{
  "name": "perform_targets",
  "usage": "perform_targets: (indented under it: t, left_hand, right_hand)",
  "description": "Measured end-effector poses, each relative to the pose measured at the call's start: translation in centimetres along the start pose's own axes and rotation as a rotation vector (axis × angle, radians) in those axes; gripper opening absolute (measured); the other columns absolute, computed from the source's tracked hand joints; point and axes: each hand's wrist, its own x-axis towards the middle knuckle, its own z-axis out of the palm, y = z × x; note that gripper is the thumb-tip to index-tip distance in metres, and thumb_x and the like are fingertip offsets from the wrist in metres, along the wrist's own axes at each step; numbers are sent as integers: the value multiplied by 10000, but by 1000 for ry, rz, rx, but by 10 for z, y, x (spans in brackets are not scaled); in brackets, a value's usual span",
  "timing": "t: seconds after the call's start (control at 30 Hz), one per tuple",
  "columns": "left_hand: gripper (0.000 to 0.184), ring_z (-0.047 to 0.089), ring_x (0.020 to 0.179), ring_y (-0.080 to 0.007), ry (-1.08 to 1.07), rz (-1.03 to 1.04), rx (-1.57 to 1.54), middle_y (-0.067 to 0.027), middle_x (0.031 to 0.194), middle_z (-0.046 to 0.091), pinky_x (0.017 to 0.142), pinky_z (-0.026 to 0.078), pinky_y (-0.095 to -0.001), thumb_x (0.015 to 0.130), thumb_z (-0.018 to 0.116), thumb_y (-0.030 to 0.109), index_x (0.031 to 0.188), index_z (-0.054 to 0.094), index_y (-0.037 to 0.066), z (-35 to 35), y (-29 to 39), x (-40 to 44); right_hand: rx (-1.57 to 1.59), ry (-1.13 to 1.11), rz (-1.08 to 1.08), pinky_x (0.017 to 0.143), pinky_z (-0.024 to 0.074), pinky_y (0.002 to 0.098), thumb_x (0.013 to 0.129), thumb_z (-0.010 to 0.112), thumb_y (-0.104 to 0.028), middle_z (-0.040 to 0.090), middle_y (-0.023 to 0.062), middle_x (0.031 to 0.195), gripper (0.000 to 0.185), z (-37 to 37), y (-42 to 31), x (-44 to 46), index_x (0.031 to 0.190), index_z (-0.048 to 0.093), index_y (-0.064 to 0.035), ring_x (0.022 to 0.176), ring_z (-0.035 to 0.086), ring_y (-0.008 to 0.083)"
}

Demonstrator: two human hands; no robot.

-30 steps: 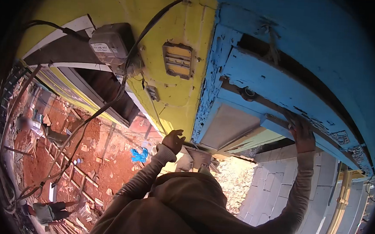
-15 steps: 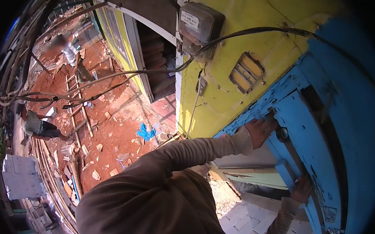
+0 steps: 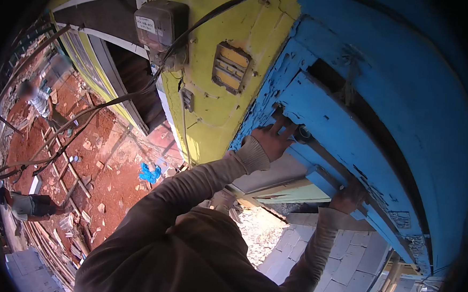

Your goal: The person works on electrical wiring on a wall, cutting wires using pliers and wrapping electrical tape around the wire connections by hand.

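Observation:
A long dark bar (image 3: 327, 158) with a round, glassy fitting (image 3: 301, 133) near its upper end lies along the flaking blue wall (image 3: 322, 106). My left hand (image 3: 271, 143) is at that upper end, its fingers bent over the bar beside the fitting. Lower down, my right hand (image 3: 348, 198) has its fingers closed around the bar, next to a small blue ledge (image 3: 322, 178). Shadow hides part of the right fingers. Both arms are stretched out in long brown sleeves.
Black cables (image 3: 121, 100) cross in front of a yellow wall (image 3: 208, 125) bearing an electricity meter (image 3: 163, 26) and a vent (image 3: 232, 67). Two people stand on red, rubble-strewn ground near a bamboo ladder (image 3: 64, 162). Grey blocks (image 3: 339, 259) lie below.
My view has turned, so wall, meter and hands appear further left and higher. Both hands stay on the bar. The person near the ladder has shifted in view too.

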Motion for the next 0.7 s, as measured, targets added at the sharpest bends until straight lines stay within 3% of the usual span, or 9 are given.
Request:
perform_targets:
  t: [0.1,0.33,0.4,0.5,0.53,0.63,0.7]
  left_hand:
    - [505,702,789,-242,-1,11,-23,-105,1182,613,608,565,-348,836,719,349,1291,589,174,-6,1,1]
    - [402,697,711,-236,36,17,-80,-61,1050,668,581,557,-338,839,720,289,1221,649,188,3,4,6]
    - [371,699,715,-237,4,-10,-107,-67,1051,670,588,559,-340,840,715,265,1196,659,176,-1,10,12]
    - [330,706,773,-247,-84,-68,-108,-85,1025,677,618,571,-356,821,709,206,1140,672,133,-4,9,10]
    - [351,708,816,-255,28,0,-118,-92,1006,681,630,579,-374,793,696,171,1139,669,119,-3,3,8]
    - [378,701,873,-273,-56,-108,-131,-105,1006,684,711,579,-403,748,672,112,1126,673,125,-28,9,12]
    - [351,697,892,-278,-55,-59,-161,-101,1022,687,734,573,-414,758,671,121,1109,682,125,-34,4,14]
  right_hand:
    - [56,-49,69,929,470,508,766,573,15,658,111,1162,472,-6,-7,-3,1229,647,-33,1097,585,358]
    - [114,137,87,876,482,495,821,590,-6,652,145,1030,414,-23,-78,16,1230,647,-40,935,598,342]
    - [447,-10,-71,785,513,454,903,583,-69,681,142,948,348,-33,-106,32,1246,636,-33,835,640,361]
    - [539,-131,-174,691,525,431,904,581,-82,676,155,887,364,-30,-135,61,1262,632,-41,722,637,352]
    - [584,-170,-215,703,531,436,909,572,-83,678,167,930,374,-24,-144,74,1278,616,-44,763,647,358]
    - [652,-312,-194,740,548,450,924,545,-84,685,201,1059,407,-10,-149,85,1329,570,-55,885,676,377]
    - [673,-392,-149,751,548,458,930,530,-70,690,210,1082,399,-9,-149,88,1326,571,-64,923,684,380]
